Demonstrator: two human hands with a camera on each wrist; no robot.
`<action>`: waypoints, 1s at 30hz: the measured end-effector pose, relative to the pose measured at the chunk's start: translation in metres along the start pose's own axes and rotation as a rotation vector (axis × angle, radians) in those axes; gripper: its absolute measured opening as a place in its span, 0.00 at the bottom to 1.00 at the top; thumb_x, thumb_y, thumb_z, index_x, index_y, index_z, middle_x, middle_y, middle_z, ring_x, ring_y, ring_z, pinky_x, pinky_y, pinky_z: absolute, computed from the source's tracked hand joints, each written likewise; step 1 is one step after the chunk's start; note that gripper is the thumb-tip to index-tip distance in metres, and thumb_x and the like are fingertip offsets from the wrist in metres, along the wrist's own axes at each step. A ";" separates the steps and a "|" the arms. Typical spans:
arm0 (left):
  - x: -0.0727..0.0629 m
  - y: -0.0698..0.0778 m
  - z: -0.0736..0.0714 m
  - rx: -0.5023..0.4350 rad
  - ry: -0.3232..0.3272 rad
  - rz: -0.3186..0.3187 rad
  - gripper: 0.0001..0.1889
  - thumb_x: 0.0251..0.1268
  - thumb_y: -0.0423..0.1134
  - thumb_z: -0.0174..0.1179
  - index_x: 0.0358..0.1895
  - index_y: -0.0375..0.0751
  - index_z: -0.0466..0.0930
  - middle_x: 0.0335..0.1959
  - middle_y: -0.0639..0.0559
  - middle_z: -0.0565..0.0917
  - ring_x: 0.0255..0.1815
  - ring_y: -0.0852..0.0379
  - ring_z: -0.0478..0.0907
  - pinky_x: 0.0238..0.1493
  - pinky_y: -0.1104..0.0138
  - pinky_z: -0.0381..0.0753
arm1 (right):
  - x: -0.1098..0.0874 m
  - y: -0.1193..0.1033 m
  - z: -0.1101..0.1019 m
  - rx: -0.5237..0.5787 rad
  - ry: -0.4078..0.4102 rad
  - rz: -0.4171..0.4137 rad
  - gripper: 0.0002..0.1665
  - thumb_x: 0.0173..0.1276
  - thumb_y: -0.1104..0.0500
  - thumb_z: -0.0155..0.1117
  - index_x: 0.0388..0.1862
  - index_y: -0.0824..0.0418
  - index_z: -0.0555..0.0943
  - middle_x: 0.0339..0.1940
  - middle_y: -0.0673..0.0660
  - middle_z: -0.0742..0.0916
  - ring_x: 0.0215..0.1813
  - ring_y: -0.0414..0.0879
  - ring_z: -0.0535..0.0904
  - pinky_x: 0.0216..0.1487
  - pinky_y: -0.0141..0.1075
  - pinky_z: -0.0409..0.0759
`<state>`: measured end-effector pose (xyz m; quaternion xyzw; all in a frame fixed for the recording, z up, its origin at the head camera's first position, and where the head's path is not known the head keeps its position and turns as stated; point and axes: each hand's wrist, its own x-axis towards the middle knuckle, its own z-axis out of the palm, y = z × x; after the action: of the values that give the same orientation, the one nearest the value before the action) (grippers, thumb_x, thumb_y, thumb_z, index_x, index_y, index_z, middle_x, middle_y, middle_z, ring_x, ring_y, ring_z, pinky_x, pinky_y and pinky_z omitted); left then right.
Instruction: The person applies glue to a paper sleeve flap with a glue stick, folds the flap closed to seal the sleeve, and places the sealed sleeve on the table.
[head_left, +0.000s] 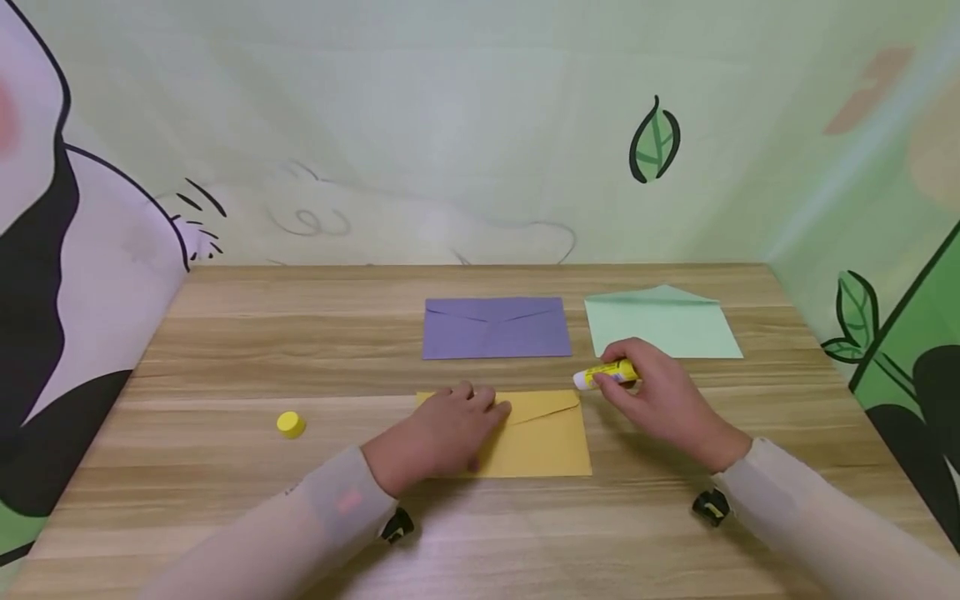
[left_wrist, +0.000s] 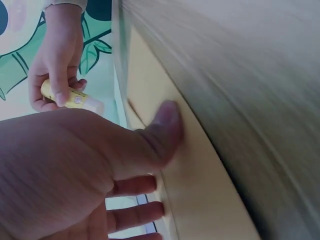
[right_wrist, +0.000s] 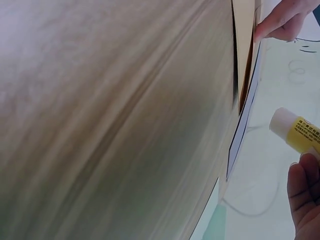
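Glue [head_left: 621,372] pinched in the right grip [head_left: 670,402] looks light and hard, best held mid-tube. The left grip [head_left: 448,429] lies loosely on the yellow envelope [head_left: 543,446], likely thin and bendy, on the counter [head_left: 187,492].

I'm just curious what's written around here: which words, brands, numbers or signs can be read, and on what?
Nothing can be quoted for certain.
Glue stick in the right hand: dark print, too small and blurred to read.
Left sleeve: tiny dark marks, too small to tell whether they are letters.
Yellow envelope, purple envelope, mint-green envelope: no writing seen.
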<state>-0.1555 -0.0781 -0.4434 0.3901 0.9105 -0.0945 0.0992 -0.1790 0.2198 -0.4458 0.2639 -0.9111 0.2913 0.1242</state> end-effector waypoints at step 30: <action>0.004 0.003 0.000 -0.168 -0.051 -0.037 0.36 0.66 0.41 0.56 0.79 0.53 0.59 0.75 0.45 0.64 0.71 0.41 0.65 0.66 0.51 0.74 | 0.002 0.006 0.004 0.002 0.090 -0.116 0.14 0.58 0.65 0.74 0.39 0.59 0.77 0.33 0.46 0.80 0.33 0.36 0.71 0.32 0.34 0.76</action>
<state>-0.1558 -0.0733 -0.4448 0.3611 0.9195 -0.0296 0.1527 -0.1841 0.2209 -0.4515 0.3032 -0.8874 0.2962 0.1813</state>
